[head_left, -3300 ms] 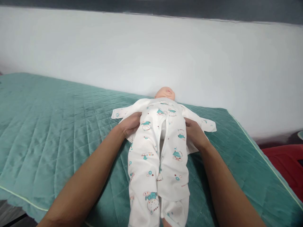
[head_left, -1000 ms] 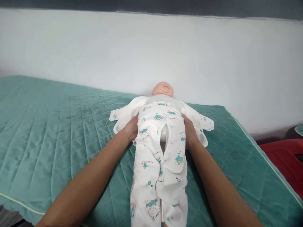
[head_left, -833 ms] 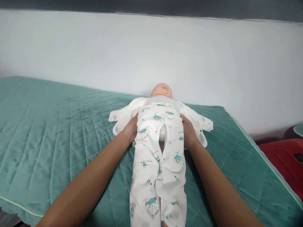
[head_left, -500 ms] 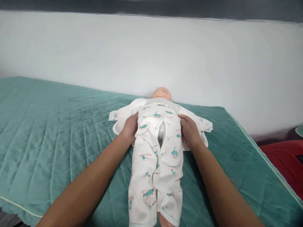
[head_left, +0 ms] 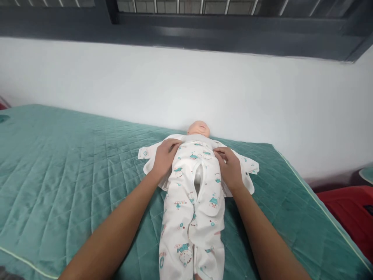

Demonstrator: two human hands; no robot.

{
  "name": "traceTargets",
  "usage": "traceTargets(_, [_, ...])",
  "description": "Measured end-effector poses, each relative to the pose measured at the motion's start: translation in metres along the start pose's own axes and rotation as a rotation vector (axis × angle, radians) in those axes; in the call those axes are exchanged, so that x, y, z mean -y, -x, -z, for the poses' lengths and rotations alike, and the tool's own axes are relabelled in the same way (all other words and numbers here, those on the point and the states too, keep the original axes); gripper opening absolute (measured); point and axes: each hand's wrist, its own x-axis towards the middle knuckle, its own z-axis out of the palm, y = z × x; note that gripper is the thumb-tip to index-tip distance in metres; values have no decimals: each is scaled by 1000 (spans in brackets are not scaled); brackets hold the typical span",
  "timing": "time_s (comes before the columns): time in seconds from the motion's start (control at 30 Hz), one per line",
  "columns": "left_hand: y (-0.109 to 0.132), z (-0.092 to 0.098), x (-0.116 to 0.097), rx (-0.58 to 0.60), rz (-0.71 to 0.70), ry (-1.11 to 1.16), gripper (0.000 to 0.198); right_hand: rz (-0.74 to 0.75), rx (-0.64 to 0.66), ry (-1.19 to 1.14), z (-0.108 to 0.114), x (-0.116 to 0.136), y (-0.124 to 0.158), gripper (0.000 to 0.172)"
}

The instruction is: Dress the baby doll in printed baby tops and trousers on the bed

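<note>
- Centrally, two bare hands lie palm-down on the chest of one doll: the left hand (head_left: pixel 164 157) and the right hand (head_left: pixel 230 168), fingers extended and unclenched, resting on cloth without clasping it.
- One doll (head_left: pixel 198 128) lies face-up on the bed, close to the wall; only its smooth, bald head shows.
- One romper (head_left: pixel 190 217) covers it: soft white knit printed with small teal and red figures, front opening gaping at the belly, two sleeves spread flat sideways, two legs pointing toward the camera.
- One teal quilt (head_left: pixel 72 163), diamond-stitched, with pale piping.
- One plain white wall (head_left: pixel 204 89); one dark window frame (head_left: pixel 204 35) above it.
</note>
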Motion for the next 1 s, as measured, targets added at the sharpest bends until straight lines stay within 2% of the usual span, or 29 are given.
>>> traceTargets(0.1, [-9, -2, -1, 141, -91, 37, 21, -92, 35, -130, -2, 0, -3, 20])
traceTargets(0.23, [-12, -5, 0, 242, -58, 158, 24, -120, 93, -182, -3, -7, -5, 21])
traceTargets(0.4, [-16, -7, 10, 405, -21, 246, 25, -70, 199, -167, -4, -16, -13, 19])
traceTargets(0.5, [-25, -4, 13, 487, -41, 178, 22, -20, 271, -148, -2, -17, -22, 19])
traceTargets(0.67, [-42, 5, 9, 592, -58, 60, 27, 133, 426, -39, 1, -13, -34, 30])
traceTargets(0.8, [-53, 7, 12, 602, -32, 26, 29, 155, 400, -12, -4, -12, -38, 36])
traceTargets(1.0, [-65, -1, 21, 501, 44, -54, 23, -3, 242, 186, -18, -17, -55, 38])
